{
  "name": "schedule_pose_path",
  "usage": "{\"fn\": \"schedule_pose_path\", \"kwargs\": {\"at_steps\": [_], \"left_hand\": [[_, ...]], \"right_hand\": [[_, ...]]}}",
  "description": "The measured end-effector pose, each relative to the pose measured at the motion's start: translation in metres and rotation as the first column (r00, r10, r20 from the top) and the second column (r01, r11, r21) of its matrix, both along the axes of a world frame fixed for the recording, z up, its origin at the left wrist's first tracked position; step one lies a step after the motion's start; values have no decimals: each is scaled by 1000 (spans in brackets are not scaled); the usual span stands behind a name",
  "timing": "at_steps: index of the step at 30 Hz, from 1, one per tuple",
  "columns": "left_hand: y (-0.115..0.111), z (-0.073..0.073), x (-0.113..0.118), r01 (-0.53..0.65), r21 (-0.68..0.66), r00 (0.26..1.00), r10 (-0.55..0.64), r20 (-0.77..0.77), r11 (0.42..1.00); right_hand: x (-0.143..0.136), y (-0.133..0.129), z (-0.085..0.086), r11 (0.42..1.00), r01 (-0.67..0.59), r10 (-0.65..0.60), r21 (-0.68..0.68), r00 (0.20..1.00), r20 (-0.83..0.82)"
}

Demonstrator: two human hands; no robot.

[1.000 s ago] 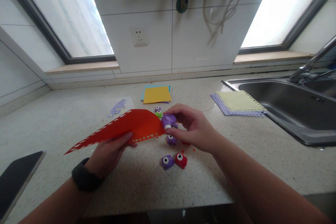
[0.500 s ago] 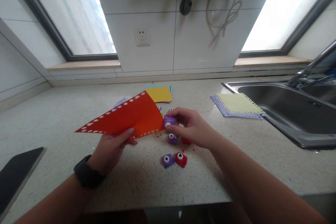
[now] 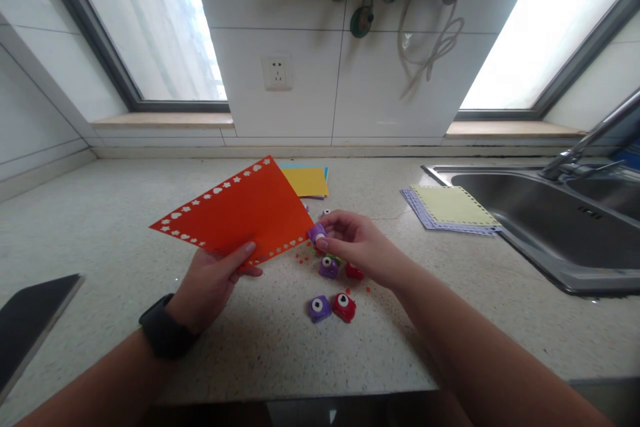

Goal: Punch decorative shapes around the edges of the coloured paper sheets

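Note:
My left hand [image 3: 223, 280] grips a red-orange sheet of paper [image 3: 240, 213] by its lower edge, thumb on top. Small shapes such as hearts and flowers are cut along two of its edges. In my right hand [image 3: 357, 243] is a purple craft punch [image 3: 317, 234], held between thumb and fingers at the sheet's right corner. Beneath that hand stand another purple punch [image 3: 329, 267] and a red punch [image 3: 355, 271], partly hidden. Nearer to me are a purple punch [image 3: 319, 307] and a red punch [image 3: 345, 306]. Tiny red paper bits lie around them.
Behind the red sheet lies a stack of yellow and blue paper [image 3: 307, 182]. Pale yellow and lilac sheets with punched borders [image 3: 453, 205] rest beside the steel sink [image 3: 560, 233]. A dark flat object [image 3: 35, 320] is at the left.
The red sheet has tilted, its far corner rising and its face turning more toward me. My right hand with the purple punch has shifted slightly left. The camera view has moved a little.

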State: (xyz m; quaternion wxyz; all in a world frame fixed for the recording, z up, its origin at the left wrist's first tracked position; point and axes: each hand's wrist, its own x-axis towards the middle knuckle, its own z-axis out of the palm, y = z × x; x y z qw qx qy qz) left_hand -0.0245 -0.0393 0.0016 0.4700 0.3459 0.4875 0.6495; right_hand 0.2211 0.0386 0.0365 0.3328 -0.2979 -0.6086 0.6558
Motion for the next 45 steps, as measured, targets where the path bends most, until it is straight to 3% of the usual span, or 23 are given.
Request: {"fn": "schedule_pose_path", "kwargs": {"at_steps": [6,12,16,20,26,30,32,39,42,45], "left_hand": [[-3,1,3,44,-13,999,-44,28,999],[-11,5,10,112,-61,992,-108,65,992],[-12,7,4,196,-16,966,-190,174,980],[-13,18,-6,291,19,894,-279,349,956],[-18,26,-23,464,-59,800,-390,457,884],[-20,19,-41,569,-103,764,-478,433,816],[-20,18,-46,652,-134,720,-555,416,746],[-16,19,-39,820,97,467,-758,455,563],[-15,15,-36,824,79,488,-773,405,561],[-15,15,-30,800,-88,586,-743,322,593]], "right_hand": [[-5,1,-6,999,31,-32,-15,996,-82],[-6,0,-4,1000,-20,22,13,985,-171],[-1,3,-1,1000,-29,30,7,980,-197],[11,7,7,995,-86,70,-48,962,-264],[34,9,20,952,-296,283,-80,948,-146],[39,14,18,941,-322,323,-104,946,-13],[39,16,15,939,-324,325,-111,946,-17],[41,18,16,931,-349,356,-107,932,62],[41,17,18,911,-399,409,-101,904,122],[41,16,17,895,-436,445,-91,883,150]]}}
